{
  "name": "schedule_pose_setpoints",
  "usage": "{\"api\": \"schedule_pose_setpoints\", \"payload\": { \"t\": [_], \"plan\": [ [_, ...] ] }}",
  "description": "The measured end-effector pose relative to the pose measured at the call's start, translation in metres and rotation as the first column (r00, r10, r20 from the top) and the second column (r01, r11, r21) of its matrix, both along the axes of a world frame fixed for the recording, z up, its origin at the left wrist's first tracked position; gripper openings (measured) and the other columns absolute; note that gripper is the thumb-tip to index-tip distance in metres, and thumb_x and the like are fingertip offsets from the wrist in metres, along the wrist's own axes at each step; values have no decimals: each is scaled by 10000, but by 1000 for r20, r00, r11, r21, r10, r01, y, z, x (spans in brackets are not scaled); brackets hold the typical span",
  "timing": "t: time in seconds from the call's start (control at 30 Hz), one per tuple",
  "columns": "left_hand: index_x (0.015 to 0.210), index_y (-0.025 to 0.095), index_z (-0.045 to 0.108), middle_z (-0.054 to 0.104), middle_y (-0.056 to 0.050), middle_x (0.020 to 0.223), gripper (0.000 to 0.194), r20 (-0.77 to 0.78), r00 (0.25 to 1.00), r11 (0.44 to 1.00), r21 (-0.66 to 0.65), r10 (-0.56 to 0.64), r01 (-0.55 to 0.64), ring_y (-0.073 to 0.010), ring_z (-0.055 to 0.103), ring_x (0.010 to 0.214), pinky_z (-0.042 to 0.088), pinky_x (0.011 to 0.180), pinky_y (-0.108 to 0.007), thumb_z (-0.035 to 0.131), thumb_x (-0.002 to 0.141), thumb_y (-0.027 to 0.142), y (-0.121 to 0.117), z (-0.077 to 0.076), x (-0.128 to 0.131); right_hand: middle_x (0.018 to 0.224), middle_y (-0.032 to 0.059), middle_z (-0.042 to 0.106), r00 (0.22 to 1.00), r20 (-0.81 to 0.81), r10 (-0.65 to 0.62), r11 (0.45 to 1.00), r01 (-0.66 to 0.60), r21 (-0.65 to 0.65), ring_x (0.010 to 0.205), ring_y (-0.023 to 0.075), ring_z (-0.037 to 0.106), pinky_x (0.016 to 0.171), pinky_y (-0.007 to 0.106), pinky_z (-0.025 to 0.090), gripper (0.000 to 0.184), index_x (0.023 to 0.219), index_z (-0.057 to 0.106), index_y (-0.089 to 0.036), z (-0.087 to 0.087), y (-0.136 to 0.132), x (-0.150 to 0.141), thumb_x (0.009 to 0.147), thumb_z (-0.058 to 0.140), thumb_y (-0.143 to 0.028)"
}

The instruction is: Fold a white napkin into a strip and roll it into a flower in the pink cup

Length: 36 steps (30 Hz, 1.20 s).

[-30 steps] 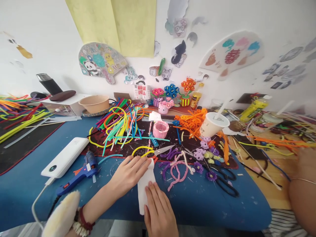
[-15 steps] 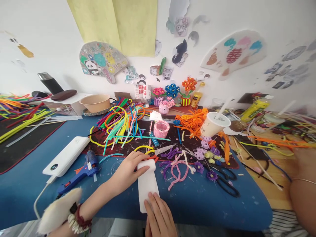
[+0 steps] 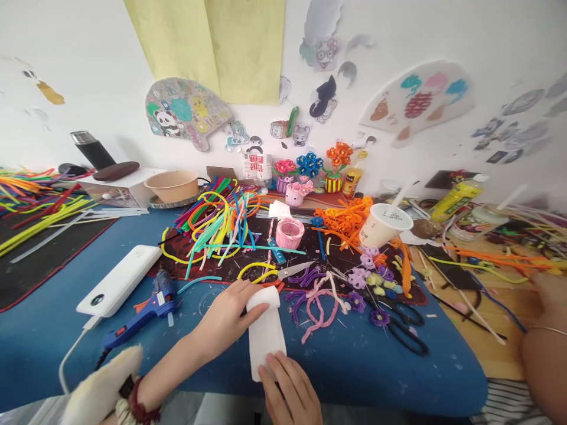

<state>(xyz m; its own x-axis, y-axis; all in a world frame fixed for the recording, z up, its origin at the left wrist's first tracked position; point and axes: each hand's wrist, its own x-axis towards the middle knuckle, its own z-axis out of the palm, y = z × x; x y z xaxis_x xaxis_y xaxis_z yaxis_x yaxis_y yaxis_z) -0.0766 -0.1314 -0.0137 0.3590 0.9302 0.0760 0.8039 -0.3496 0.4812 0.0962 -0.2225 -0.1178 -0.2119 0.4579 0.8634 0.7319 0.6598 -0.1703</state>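
A long strip of white tissue (image 3: 266, 342) lies lengthwise in front of me at the table's near edge, its far end curled over into a roll. My left hand (image 3: 230, 313) grips that rolled end, thumb on top and the other fingers behind it, partly hidden. With fingers stretched out, my right hand (image 3: 290, 389) rests on the near end of the strip; its thumb is out of sight. Just beyond the left hand lie yellow-handled scissors (image 3: 283, 271). Purple and pink fuzzy stems (image 3: 319, 319) lie right of the strip.
Left of my arm are a blue glue gun (image 3: 150, 310) and a white power bank (image 3: 119, 280) with a cable. Black-handled scissors (image 3: 410, 333), a paper cup (image 3: 384, 227) and a pink pot (image 3: 290, 233) stand or lie ahead. Another person's arm (image 3: 547, 354) is at the right.
My left hand has shifted slightly, still on the rolled end. My right hand has moved a little to the right and down along the strip's near end.
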Motion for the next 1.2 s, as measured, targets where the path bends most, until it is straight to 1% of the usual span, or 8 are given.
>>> {"api": "schedule_pose_setpoints", "payload": {
  "t": [0.1, 0.2, 0.33, 0.53, 0.7, 0.83, 1.0, 1.2],
  "plan": [
    [1120, 224, 631, 675, -46, 997, 301, 36, 999, 999, 23, 34, -35, -197, 621, 910, 506, 793, -324, 470, 968, 428, 6, 1, -2, 903, 56, 757, 996, 56, 76, 997, -76, -6, 885, 171, 724, 828, 272, 575, 268, 992, 716, -138, 20, 16, 7, 971, 452, -94],
    [1122, 215, 633, 677, -56, 1015, 323, 57, 996, 996, 57, 63, -66, -206, 622, 934, 506, 813, -336, 460, 967, 439, 18, 1, -5, 922, 73, 752, 986, 91, 141, 990, -139, -26, 907, 180, 714, 838, 287, 580, 261, 1027, 706, -103, 37, 33, 10, 965, 453, -80],
    [1119, 211, 639, 672, -65, 977, 331, 52, 995, 991, 101, 81, -86, -225, 616, 928, 504, 803, -360, 454, 962, 436, 38, -2, -10, 944, 84, 742, 983, 72, 166, 984, -161, -77, 936, 183, 698, 861, 300, 574, 265, 1046, 693, -89, 48, 50, 5, 964, 442, -63],
    [1094, 208, 635, 657, -62, 971, 302, 3, 999, 990, 133, 40, -40, -231, 592, 927, 487, 820, -372, 484, 954, 429, 49, -3, -13, 982, 72, 732, 991, 36, 131, 984, -125, -130, 968, 172, 683, 938, 330, 522, 335, 1059, 684, -121, 45, 55, -3, 957, 372, -49],
    [1224, 220, 599, 666, -69, 1024, 353, -35, 999, 991, 135, 9, -4, -234, 583, 964, 469, 866, -389, 459, 968, 419, 48, 5, -12, 1069, 90, 721, 986, 86, 143, 983, -131, -129, 1065, 184, 662, 987, 328, 492, 365, 1126, 665, -104, 39, 50, 0, 914, 377, -35],
    [1220, 218, 623, 690, -72, 1007, 367, -54, 998, 994, 108, -23, 29, -219, 613, 929, 482, 825, -348, 434, 979, 419, 55, 9, -17, 1085, 78, 721, 988, 91, 129, 983, -115, -140, 1074, 179, 657, 987, 325, 500, 385, 1136, 668, -112, 39, 48, 1, 901, 375, -28],
    [1223, 232, 634, 713, -57, 1075, 351, -78, 995, 993, 95, -60, 67, -201, 643, 952, 493, 814, -306, 447, 977, 398, 65, 6, -24, 1092, 68, 722, 988, 97, 118, 984, -103, -144, 1083, 172, 652, 991, 311, 499, 395, 1139, 673, -119, 39, 47, 0, 895, 377, -22],
    [1234, 253, 622, 707, -43, 1118, 325, -172, 983, 988, 129, -65, 88, -202, 641, 981, 480, 813, -303, 502, 960, 381, 61, 7, -23, 1091, 82, 718, 987, 93, 129, 985, -117, -127, 1083, 181, 654, 986, 313, 504, 385, 1127, 678, -99, 35, 48, 0, 890, 387, -14]
  ]
}}
